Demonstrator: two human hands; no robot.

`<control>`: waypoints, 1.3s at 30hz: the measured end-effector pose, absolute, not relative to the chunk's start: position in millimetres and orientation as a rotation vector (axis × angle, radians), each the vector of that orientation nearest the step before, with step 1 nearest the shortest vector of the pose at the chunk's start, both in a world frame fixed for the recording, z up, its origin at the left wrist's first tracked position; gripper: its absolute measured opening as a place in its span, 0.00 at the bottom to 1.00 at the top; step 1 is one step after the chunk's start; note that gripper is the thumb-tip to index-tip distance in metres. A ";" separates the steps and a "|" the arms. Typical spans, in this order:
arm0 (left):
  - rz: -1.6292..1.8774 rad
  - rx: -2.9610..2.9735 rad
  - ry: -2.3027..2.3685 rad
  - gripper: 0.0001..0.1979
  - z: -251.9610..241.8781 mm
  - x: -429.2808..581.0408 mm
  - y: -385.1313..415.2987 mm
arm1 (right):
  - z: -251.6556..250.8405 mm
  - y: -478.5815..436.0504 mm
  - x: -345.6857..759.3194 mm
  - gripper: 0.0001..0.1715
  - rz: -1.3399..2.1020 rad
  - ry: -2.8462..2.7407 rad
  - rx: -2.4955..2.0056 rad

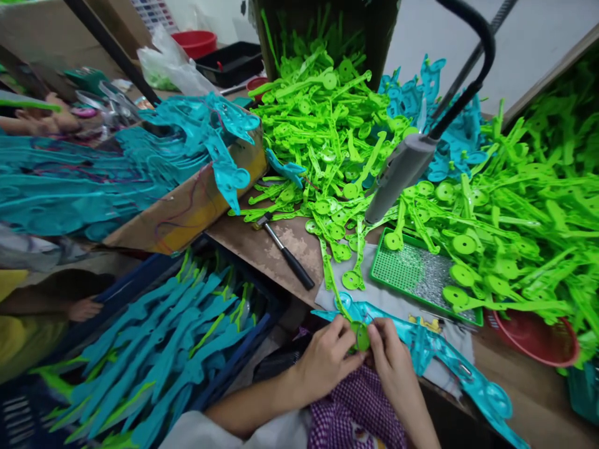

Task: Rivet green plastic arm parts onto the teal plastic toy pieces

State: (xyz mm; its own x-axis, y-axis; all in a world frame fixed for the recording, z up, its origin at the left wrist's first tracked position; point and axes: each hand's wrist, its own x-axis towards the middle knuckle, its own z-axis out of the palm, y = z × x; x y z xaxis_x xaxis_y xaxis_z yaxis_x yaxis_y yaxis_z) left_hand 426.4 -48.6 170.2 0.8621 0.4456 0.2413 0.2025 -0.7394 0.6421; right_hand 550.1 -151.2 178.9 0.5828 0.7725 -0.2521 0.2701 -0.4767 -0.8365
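Observation:
Close to the table's front edge, my left hand (330, 349) pinches a bright green plastic part (360, 335) with a round disc end and a long thin stem. My right hand (392, 358) has its fingers closed on the other side of the same disc; whether it also holds something small there is hidden. Just behind my hands lies a long turquoise plastic part (423, 343), running down to the right over a grey cloth (456, 368). The green stem reaches up across its left end. A small yellow piece (428, 323) rests by the turquoise part.
Green parts (327, 118) heap across the table's back and right. A green perforated tray (405, 265) holds small metal pieces; a hammer (290, 259) lies left of it. A grey tool (400, 174) hangs overhead. Turquoise parts fill a carton (187, 209) and a blue crate (253, 337). Others' hands (84, 308) show left.

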 end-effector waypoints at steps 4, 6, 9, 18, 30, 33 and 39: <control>0.409 2.532 0.368 0.06 167.9 436.5 -34.6 | 172.7 -137.6 547.9 0.24 0.705 -0.822 -2.100; 0.348 2.535 0.266 0.07 174.8 440.1 -23.2 | 171.1 -136.8 549.6 0.26 0.678 -0.844 -2.094; 0.335 2.437 0.151 0.12 183.6 443.3 2.5 | 169.5 -151.8 561.0 0.25 0.652 -0.774 -2.074; 0.362 2.768 0.451 0.12 139.3 493.3 81.1 | 166.7 -198.8 589.4 0.26 0.717 -0.516 -2.036; 0.464 2.791 0.533 0.11 142.5 482.1 90.7 | 174.1 -209.4 587.2 0.24 0.740 -0.732 -2.146; 0.376 2.826 0.509 0.08 142.4 456.2 87.6 | 174.9 -187.3 589.1 0.22 0.812 -0.957 -2.186; 0.502 2.768 0.657 0.09 152.9 439.9 89.0 | 168.0 -109.8 585.1 0.14 0.552 -1.277 -2.454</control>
